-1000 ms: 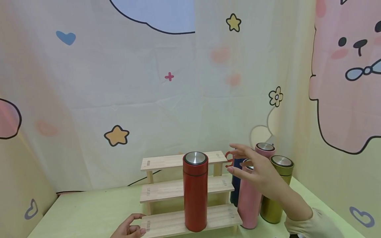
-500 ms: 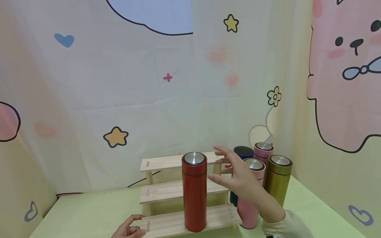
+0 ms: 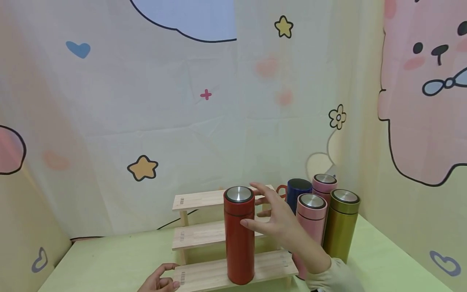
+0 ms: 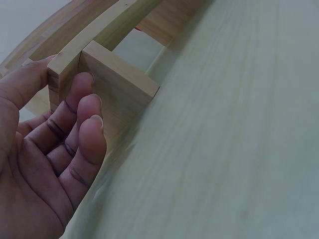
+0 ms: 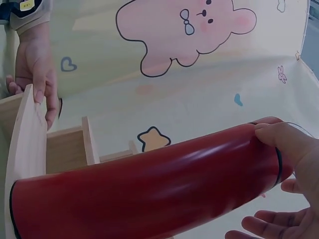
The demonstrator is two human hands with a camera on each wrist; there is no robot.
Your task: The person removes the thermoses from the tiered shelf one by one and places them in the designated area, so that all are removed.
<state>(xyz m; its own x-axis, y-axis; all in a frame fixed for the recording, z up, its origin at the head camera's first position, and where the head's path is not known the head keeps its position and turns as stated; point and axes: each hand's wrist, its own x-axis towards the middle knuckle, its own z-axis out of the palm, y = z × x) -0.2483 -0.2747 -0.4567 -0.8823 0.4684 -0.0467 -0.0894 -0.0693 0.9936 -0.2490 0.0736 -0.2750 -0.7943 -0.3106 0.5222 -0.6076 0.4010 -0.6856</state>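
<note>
A red thermos (image 3: 239,243) with a steel-topped lid stands upright on the lowest step of a three-tier wooden display shelf (image 3: 200,272). My right hand (image 3: 274,217) is at its upper right side, thumb over the front near the lid seam. In the right wrist view, the thumb lies against the red wall, while the other fingers (image 5: 271,226) are spread apart from it. With my left hand (image 3: 159,279) I grip the left end of the lowest step. The left wrist view has the thumb over the board (image 4: 94,37) and the fingers curled below it.
Right of the shelf stand more thermoses: a dark blue one (image 3: 299,190), a pink one (image 3: 311,215), another pink one (image 3: 324,180) behind and an olive-green one (image 3: 341,227). A red handle (image 3: 281,190) shows beside the blue one. Behind hangs a cartoon-print cloth (image 3: 175,101).
My right hand has moved left, from in front of the pink and blue thermoses to the red thermos. My left hand keeps its hold on the shelf.
</note>
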